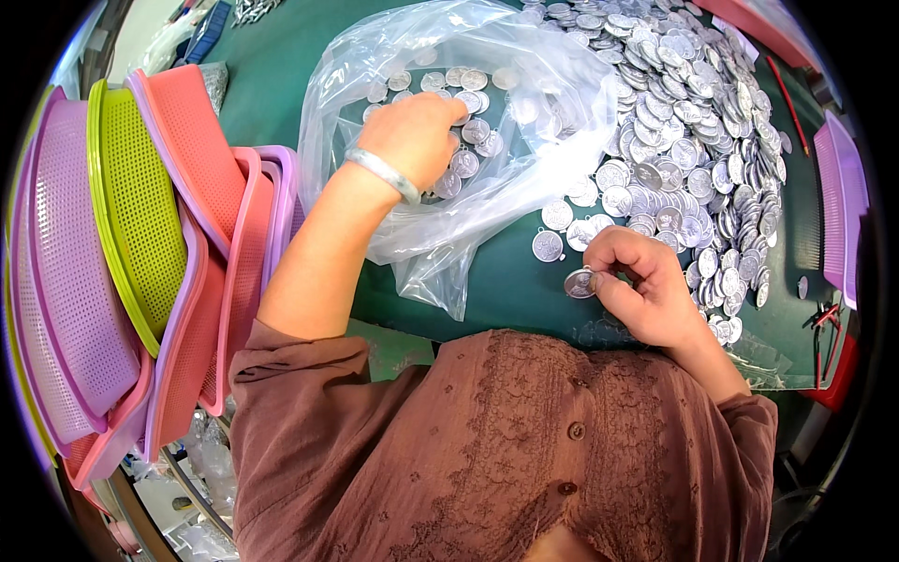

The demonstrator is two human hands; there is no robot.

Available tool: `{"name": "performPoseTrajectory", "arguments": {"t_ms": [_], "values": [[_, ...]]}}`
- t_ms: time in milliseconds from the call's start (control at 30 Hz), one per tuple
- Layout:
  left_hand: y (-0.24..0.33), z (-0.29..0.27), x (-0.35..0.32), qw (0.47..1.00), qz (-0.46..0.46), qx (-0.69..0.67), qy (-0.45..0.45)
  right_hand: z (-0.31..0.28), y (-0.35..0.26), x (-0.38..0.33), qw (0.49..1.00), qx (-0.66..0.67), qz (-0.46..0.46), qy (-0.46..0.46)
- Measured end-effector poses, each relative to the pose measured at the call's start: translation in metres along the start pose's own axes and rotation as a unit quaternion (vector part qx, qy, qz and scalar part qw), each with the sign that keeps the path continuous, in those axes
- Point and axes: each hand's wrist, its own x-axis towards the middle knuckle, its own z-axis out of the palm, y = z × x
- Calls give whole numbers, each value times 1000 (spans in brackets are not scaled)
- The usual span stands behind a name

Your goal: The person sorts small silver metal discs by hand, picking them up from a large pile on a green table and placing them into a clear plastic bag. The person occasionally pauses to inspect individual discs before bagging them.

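Round, flat, silvery metal discs (693, 122), each with a small loop at its rim, heaped in a loose, shiny pile over the far right of the dark green table (520, 281). Left hand (412, 140) reached into a clear, crinkled plastic bag (449, 234), curled fingers down on the discs in the bag (468, 84); whether any were gripped, impossible to tell. Smooth silver bangle (382, 173) around that wrist. Right hand (641, 286) nearer the body, just beside the pile's near edge, thumb and fingertips pinched on a single disc (581, 283) held above the table. A few stray discs flat on the green surface between bag and pile. At left, stacked perforated plastic baskets (140, 253) in purple, lime green and salmon pink, tilted on edge and overlapping, crowding the left side of the table close to the left forearm. Another purple basket (840, 206) at the far right edge, a thin red stick (789, 103) lying beside the pile. Brown lace-textured blouse (506, 440) filling the lower part of the view and hiding the table's near edge.
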Motion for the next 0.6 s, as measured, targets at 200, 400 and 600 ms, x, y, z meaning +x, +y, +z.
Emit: {"name": "performPoseTrajectory", "arguments": {"t_ms": [200,400,600], "values": [[1,0,4,1000,-18,15,1,0,0,1,1000,0,-11,1],[-7,2,10,998,-39,24,-53,-1,-1,1,1000,-2,-16,2],[-7,4,10,998,-52,11,-24,0,-1,0,1000,1,-14,2]]}}
